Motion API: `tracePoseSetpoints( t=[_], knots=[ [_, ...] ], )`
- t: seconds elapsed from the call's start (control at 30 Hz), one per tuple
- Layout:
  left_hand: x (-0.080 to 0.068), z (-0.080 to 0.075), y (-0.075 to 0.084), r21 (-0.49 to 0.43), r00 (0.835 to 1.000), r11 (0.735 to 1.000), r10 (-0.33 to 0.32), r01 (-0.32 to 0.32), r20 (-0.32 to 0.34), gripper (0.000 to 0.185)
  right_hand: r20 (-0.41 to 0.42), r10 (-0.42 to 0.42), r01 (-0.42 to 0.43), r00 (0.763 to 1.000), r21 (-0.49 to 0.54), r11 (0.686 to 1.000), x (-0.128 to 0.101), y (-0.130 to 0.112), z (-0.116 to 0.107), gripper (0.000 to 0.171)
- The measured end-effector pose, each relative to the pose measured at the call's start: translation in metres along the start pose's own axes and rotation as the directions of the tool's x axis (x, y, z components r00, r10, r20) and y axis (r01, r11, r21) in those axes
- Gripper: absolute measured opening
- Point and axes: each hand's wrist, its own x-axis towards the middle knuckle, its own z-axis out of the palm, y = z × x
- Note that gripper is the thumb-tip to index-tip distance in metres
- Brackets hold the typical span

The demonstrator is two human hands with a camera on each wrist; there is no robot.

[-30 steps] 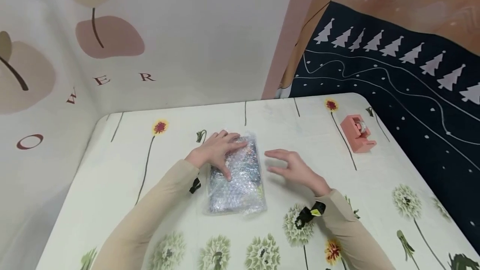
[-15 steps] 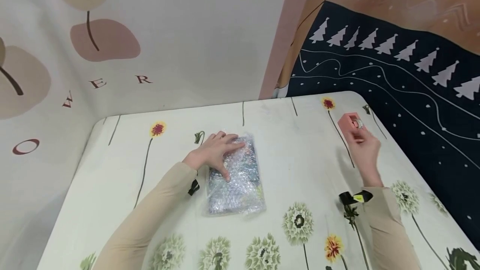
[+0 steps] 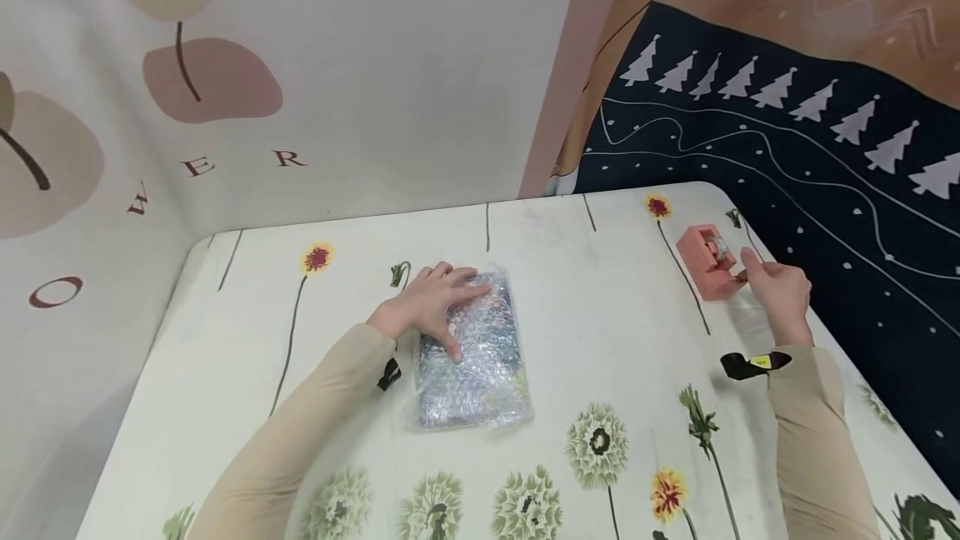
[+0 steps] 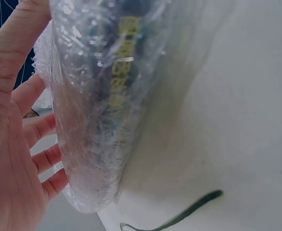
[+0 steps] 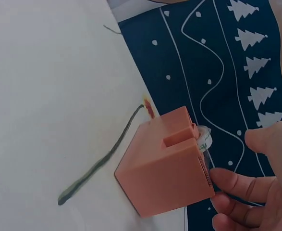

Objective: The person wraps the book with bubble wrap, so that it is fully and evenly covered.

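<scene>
Left hand (image 3: 429, 303) flat on parcel (image 3: 472, 357), right hand (image 3: 776, 292) at dispenser (image 3: 708, 260)

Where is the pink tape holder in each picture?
Head view: the pink tape holder sits at the right, near the table's far right corner, with the right hand at it.
Left wrist view: not in it.
Right wrist view: lower middle, with fingers touching its right side.
Shared landmark: the dark blue cloth with white trees beside the table.
</scene>
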Motion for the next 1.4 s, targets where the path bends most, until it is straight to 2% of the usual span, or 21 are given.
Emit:
tracePoseSetpoints(
  t=[0.13, 0.27, 0.4, 0.57, 0.7, 0.73, 0.8, 0.93, 1.03, 1.1, 1.17, 1.27, 1.4],
  knots=[
    [0.0, -0.002, 0.002, -0.009, 1.0, 1.0, 0.002, -0.002, 0.004, 0.117, 0.034, 0.052, -0.052, 0.998, 0.007, 0.999, 0.019, 0.015, 0.005, 0.067],
    [0.001, -0.001, 0.002, -0.003, 1.0, 1.0, -0.002, 0.002, 0.01, 0.117, 0.042, 0.107, -0.109, 0.993, 0.032, 0.994, 0.024, 0.017, 0.008, 0.062],
    [0.003, 0.001, 0.001, -0.001, 1.0, 1.0, -0.008, 0.008, 0.017, 0.117, 0.005, 0.141, -0.14, 0.99, 0.106, 0.984, 0.013, 0.003, 0.008, 0.057],
    [0.003, 0.0, 0.002, -0.009, 1.0, 1.0, -0.01, 0.01, 0.012, 0.116, -0.058, 0.182, -0.168, 0.982, 0.191, 0.967, 0.003, -0.009, 0.006, 0.035],
    [0.002, 0.0, 0.002, -0.008, 1.0, 1.0, -0.017, 0.018, 0.018, 0.116, -0.126, 0.212, -0.173, 0.969, 0.267, 0.948, 0.006, -0.007, 0.007, 0.027],
    [0.002, 0.0, 0.001, -0.007, 1.0, 1.0, -0.02, 0.02, 0.021, 0.116, -0.13, 0.215, -0.166, 0.968, 0.312, 0.936, 0.008, -0.005, 0.008, 0.026],
    [0.002, 0.001, 0.001, -0.004, 0.999, 1.0, -0.023, 0.024, 0.025, 0.116, -0.097, 0.227, -0.182, 0.969, 0.337, 0.924, 0.017, 0.001, 0.008, 0.026],
    [0.001, 0.001, 0.0, -0.009, 0.999, 1.0, -0.023, 0.024, 0.022, 0.116, -0.019, 0.173, -0.158, 0.985, 0.325, 0.933, 0.054, 0.035, 0.013, 0.047],
    [0.0, 0.001, 0.0, -0.014, 0.999, 1.0, -0.025, 0.025, 0.021, 0.116, -0.04, 0.075, -0.064, 0.996, 0.224, 0.973, 0.084, 0.058, 0.021, 0.063],
    [0.0, 0.001, 0.0, -0.013, 0.999, 1.0, -0.025, 0.025, 0.022, 0.117, -0.061, -0.006, 0.016, 0.998, 0.162, 0.987, 0.096, 0.062, 0.026, 0.067],
    [0.0, 0.0, 0.0, -0.013, 0.999, 1.0, -0.024, 0.024, 0.022, 0.117, -0.043, -0.092, 0.096, 0.995, 0.085, 0.992, 0.105, 0.061, 0.029, 0.073],
    [-0.001, 0.001, 0.0, -0.019, 1.0, 1.0, -0.016, 0.016, 0.013, 0.117, 0.045, -0.199, 0.199, 0.979, 0.019, 0.98, 0.117, 0.054, 0.032, 0.075],
    [-0.001, 0.002, -0.002, -0.016, 1.0, 1.0, 0.004, -0.004, -0.012, 0.117, 0.198, -0.241, 0.254, 0.95, -0.047, 0.966, 0.127, 0.043, 0.03, 0.07]
  ],
)
